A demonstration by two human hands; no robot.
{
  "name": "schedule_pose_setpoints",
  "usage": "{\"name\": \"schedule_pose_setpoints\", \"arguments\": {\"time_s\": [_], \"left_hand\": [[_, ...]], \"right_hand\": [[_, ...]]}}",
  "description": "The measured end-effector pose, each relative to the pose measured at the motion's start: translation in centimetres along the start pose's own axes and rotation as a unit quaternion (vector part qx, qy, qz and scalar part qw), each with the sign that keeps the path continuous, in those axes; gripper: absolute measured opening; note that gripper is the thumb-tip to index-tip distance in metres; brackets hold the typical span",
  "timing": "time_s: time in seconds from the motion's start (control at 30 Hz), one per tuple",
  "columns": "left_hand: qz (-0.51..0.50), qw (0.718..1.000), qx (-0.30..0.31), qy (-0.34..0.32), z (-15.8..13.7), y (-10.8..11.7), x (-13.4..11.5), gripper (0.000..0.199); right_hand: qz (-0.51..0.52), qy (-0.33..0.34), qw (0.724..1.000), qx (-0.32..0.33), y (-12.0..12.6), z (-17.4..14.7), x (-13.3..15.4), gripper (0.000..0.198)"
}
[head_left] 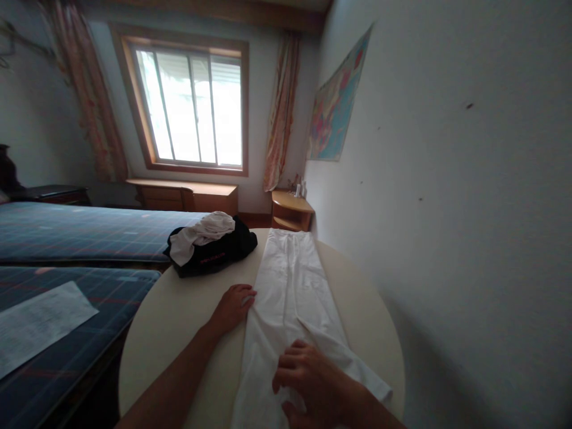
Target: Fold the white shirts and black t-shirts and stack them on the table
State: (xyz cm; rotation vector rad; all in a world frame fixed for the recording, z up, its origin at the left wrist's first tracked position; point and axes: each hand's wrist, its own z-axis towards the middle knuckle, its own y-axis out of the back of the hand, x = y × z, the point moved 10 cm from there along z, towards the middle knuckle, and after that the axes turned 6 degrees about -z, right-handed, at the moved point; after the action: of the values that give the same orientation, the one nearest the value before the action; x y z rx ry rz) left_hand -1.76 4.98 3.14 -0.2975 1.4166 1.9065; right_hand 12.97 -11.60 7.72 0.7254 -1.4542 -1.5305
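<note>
White trousers (290,286) lie lengthwise on a round cream table (156,345), waistband at the far end. One leg fans out toward the right near edge, and a fold runs along the middle. My left hand (233,308) rests at the left edge of the trousers, fingers extended and fingertips touching the fabric. Over the lower legs is my right hand (308,375), its fingers loosely bent and the thumb apart, with nothing visible in it. Whether its fingertips touch the cloth I cannot tell. The near ends of the legs run out of view.
A black cloth bundle (218,256) with white fabric (203,232) on top sits at the table's far left. Beds with plaid mattresses (89,229) stand left, one bearing a paper sheet (44,322). A wall (469,238) borders the right side; a corner shelf (292,205) stands behind.
</note>
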Motion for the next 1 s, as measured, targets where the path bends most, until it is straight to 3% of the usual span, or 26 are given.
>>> {"name": "schedule_pose_setpoints", "arguments": {"time_s": [0.1, 0.23, 0.37, 0.57, 0.7, 0.73, 0.8, 0.83, 0.9, 1.0], "left_hand": [[0.001, 1.0, 0.001, 0.011, 0.0, 0.0, 0.2, 0.028], [0.008, 1.0, 0.01, 0.02, 0.0, 0.1, 0.0, 0.029], [0.009, 1.0, 0.009, 0.013, 0.0, 0.3, -0.4, 0.029], [0.018, 1.0, 0.004, 0.007, -0.1, 0.4, -0.6, 0.029], [0.022, 1.0, -0.006, 0.004, 0.0, 0.4, -0.6, 0.027], [0.022, 1.0, -0.006, 0.001, 0.0, 0.4, -0.6, 0.026], [0.023, 1.0, -0.009, -0.006, 0.0, 0.3, -0.5, 0.026], [0.023, 1.0, -0.012, -0.011, 0.0, 0.2, -0.5, 0.026], [0.024, 0.999, -0.022, -0.022, 0.0, 0.3, -0.4, 0.026], [0.029, 0.997, -0.047, -0.054, -0.1, 0.7, -1.4, 0.025]], "right_hand": [[-0.039, 0.028, 0.998, -0.033, -1.4, 1.0, 1.5, 0.026], [-0.121, 0.061, 0.987, -0.086, -4.3, 2.8, 3.6, 0.014], [-0.153, 0.062, 0.982, -0.088, -6.6, 4.0, 4.2, 0.024], [-0.121, 0.072, 0.989, -0.052, -7.4, 4.1, 4.3, 0.025], [0.006, 0.097, 0.995, 0.01, -5.7, 3.4, 4.8, 0.012], [0.045, 0.074, 0.996, 0.017, -4.8, 3.4, 4.2, 0.011], [0.05, -0.085, 0.995, -0.009, -2.3, 3.5, 0.3, 0.015], [0.024, -0.186, 0.982, -0.035, -0.9, 3.1, -2.3, 0.019], [-0.016, -0.322, 0.945, -0.058, 1.1, 2.4, -6.6, 0.024], [-0.077, -0.423, 0.901, -0.05, 2.4, 2.1, -11.7, 0.026]]}}
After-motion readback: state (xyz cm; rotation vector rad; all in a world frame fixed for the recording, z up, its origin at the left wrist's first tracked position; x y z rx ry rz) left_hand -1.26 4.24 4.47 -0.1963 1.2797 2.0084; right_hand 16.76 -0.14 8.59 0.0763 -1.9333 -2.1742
